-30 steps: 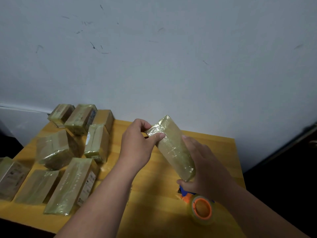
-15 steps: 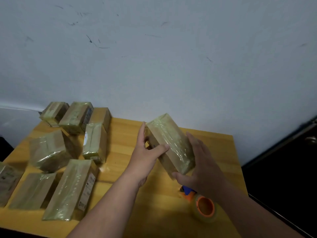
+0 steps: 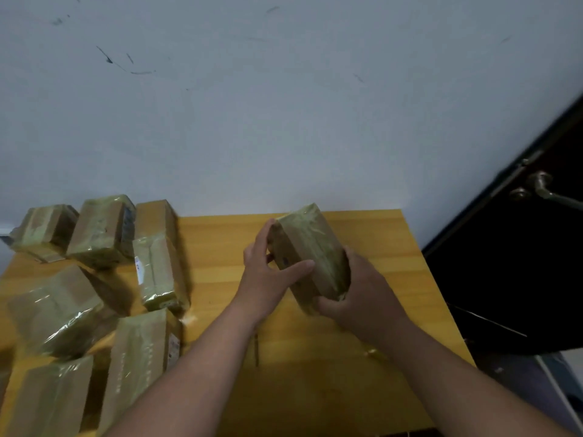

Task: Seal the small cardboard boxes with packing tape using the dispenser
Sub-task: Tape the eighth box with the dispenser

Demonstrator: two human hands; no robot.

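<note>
Head view. Taped box [image 3: 310, 253], wrapped in shiny tape, held tilted above the yellow wooden table [image 3: 220, 247], centre-right, far end raised toward the wall [image 3: 284, 121]. Left hand [image 3: 268, 275]: thumb laid across the box's near side, fingers on its far-left edge, gripping. Right hand [image 3: 362, 298]: cupped under the box's lower end, fingers curled round it, gripping. Box's underside hidden by both hands. Left of the hands, apart from them: group of taped boxes [image 3: 94, 294] lying on the table's left half, several touching; nearest to the held one is a box w/ white label [image 3: 159, 272]. Both forearms cover the table's near part. Right: dark door [image 3: 520, 263] w/ metal handle [image 3: 542, 187], beside the table's right edge.
</note>
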